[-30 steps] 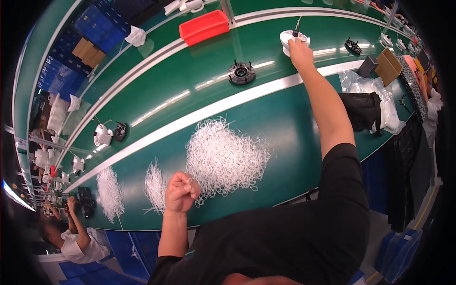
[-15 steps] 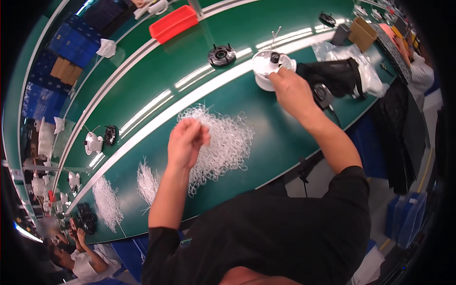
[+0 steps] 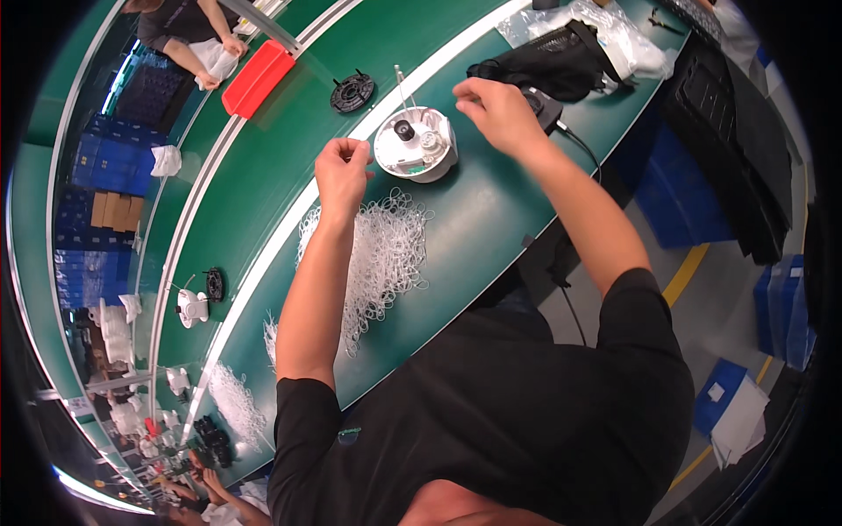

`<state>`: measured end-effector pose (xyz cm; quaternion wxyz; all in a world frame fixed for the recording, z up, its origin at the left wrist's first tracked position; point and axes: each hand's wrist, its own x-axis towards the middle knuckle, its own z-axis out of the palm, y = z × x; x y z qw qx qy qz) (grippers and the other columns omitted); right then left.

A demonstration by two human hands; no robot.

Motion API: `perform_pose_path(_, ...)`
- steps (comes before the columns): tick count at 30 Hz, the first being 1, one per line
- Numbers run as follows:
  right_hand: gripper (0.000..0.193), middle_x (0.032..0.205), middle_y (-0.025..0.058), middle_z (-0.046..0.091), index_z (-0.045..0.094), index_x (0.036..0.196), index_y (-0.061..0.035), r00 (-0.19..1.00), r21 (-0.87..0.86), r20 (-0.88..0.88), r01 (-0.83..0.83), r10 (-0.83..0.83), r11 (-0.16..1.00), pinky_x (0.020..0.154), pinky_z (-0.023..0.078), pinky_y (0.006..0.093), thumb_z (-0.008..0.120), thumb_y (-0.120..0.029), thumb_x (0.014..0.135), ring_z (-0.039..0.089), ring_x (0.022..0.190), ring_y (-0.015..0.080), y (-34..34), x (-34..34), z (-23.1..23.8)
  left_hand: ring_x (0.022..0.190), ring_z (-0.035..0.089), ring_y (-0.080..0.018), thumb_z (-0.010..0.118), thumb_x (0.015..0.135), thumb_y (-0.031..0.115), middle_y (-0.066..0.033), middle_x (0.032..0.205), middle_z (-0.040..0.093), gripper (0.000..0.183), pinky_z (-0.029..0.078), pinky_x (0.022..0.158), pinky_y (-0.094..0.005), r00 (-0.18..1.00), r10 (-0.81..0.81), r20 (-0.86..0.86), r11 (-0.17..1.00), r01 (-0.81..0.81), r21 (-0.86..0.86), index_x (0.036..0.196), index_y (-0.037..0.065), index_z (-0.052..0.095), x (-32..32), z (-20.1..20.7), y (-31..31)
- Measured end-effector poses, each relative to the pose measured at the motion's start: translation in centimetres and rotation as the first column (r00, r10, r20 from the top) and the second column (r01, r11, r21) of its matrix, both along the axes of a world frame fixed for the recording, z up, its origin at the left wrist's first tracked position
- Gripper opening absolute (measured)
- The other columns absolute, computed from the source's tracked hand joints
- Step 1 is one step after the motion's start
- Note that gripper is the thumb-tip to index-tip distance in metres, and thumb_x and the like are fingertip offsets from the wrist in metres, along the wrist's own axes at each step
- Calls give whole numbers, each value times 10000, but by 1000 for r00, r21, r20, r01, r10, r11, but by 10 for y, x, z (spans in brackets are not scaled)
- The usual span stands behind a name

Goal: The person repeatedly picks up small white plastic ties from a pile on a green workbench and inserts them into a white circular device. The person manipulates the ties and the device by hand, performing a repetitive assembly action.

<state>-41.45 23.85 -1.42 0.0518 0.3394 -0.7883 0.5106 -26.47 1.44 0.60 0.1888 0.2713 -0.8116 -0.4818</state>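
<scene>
A round white camera unit point(image 3: 421, 162) stands on the green bench, its open top showing a black lens, small inner parts and thin white rods sticking up behind. My left hand point(image 3: 344, 178) is just left of it, fingers pinched together; whatever may be between the fingertips is too small to make out. To the right of the unit, my right hand point(image 3: 504, 116) hovers apart from it, fingers curved and apart, with nothing visible in them. A heap of thin white loops point(image 3: 386, 250) lies below the unit, partly behind my left forearm.
A black ring-shaped part point(image 3: 353, 92) lies behind the unit. Beyond it is a red bin point(image 3: 259, 79). At the right are a black bag point(image 3: 561, 66), clear plastic and a cabled black device point(image 3: 542, 107). Another white unit point(image 3: 191, 307) sits far left. Co-workers are across and farther left.
My right hand has come off the white unit and moved left and up. The unit now appears farther left, nearer my left hand. My view has shifted, and a co-worker's arms show at the top.
</scene>
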Motion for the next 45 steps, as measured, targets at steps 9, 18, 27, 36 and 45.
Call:
perform_pose_path(9,211,951,149,741,736,1042,-29,855,83,192,-504,482,860,812,551,363,689,-130,863,717,869,265,-12,-43,-20,731,634,-125,699,891,95,-64,801,673,146,509,626,-265,994,-105,-8,973,101,-205,925,-32,636,-25,-21,-3)
perform_pose_path(18,144,851,170,713,695,934,-14,957,239,-47,-268,287,933,738,543,373,642,-103,834,705,796,295,-13,-25,-19,676,569,-54,684,911,40,-12,783,649,79,459,597,-215,993,-121,-19,969,114,-221,925,-15,630,-24,-18,7)
perform_pose_path(27,144,751,78,677,672,869,6,799,87,367,-539,476,838,658,509,295,706,-109,791,632,688,144,-5,-35,-16,716,608,-104,697,899,66,-55,814,678,111,501,657,-266,994,-102,-45,979,92,-180,928,-25,640,-22,-25,8)
perform_pose_path(36,75,752,81,668,638,858,16,842,46,320,-472,434,881,644,518,312,655,-13,790,637,686,154,-11,-22,-26,723,617,-108,691,902,72,-62,823,685,110,504,656,-267,992,-123,-32,975,114,-191,930,-22,642,-20,-23,2)
perform_pose_path(45,151,817,101,704,660,964,38,470,-281,650,-582,598,763,693,558,278,648,36,814,676,741,147,-2,-27,-27,743,643,-108,676,911,61,-64,833,693,94,519,677,-261,990,-136,-44,985,130,-110,943,-20,640,-11,-22,15)
